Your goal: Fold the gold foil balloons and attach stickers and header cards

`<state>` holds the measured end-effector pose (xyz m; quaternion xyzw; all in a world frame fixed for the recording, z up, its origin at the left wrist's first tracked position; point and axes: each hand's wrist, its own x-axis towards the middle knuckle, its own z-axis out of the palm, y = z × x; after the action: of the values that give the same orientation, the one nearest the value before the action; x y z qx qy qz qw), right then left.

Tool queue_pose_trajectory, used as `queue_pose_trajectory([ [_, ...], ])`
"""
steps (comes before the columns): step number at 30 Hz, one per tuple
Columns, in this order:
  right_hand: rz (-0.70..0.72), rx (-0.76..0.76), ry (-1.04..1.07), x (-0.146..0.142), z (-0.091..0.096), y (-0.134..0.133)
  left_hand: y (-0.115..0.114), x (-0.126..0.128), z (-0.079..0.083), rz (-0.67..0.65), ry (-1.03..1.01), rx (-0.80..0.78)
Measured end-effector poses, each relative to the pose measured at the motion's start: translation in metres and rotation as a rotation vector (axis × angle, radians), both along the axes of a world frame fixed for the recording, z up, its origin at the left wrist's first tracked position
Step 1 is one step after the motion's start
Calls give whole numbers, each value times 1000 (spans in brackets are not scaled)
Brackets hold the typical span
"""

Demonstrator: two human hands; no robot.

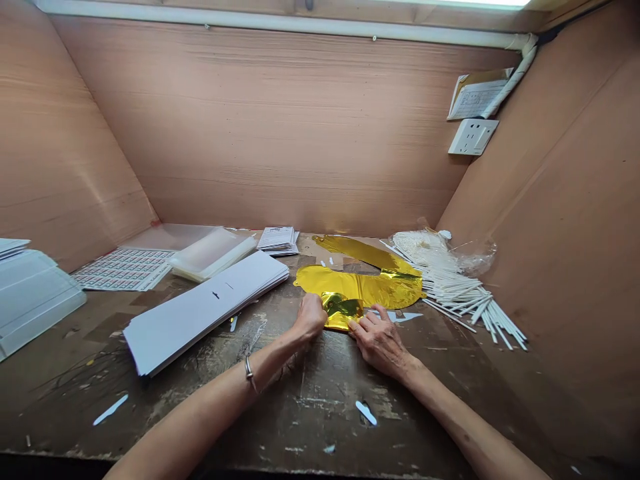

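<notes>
A flat, shiny gold foil balloon (pixel 385 288) lies on the worn dark table, its near end folded over into a small packet. My left hand (pixel 311 316) is closed at the left side of this folded part, and the fingertips are partly hidden. On the right side, my right hand (pixel 379 341) pinches the folded edge with thumb and curled fingers. Beyond both hands, the balloon's long upper strip stretches back toward the wall. A pale paper scrap (pixel 400 316) shows just right of the fold.
Left of my hands lies a stack of long white cards (pixel 205 310). Behind it are clear plastic sleeves (pixel 214 253), a printed sticker sheet (pixel 125 269) and small printed papers (pixel 277 239). Many white sticks (pixel 463 293) spread at the right. Board walls enclose the table.
</notes>
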<state>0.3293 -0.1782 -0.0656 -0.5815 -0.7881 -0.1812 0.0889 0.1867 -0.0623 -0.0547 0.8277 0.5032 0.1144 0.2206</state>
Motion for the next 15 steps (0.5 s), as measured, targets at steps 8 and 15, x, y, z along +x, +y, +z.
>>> queue_pose_trajectory([
  [8,118,5,-169,0,0,14,13,-2,8,15,-44,-115],
  [15,-19,-225,299,19,48,28,0,-18,31,-458,-258,174],
])
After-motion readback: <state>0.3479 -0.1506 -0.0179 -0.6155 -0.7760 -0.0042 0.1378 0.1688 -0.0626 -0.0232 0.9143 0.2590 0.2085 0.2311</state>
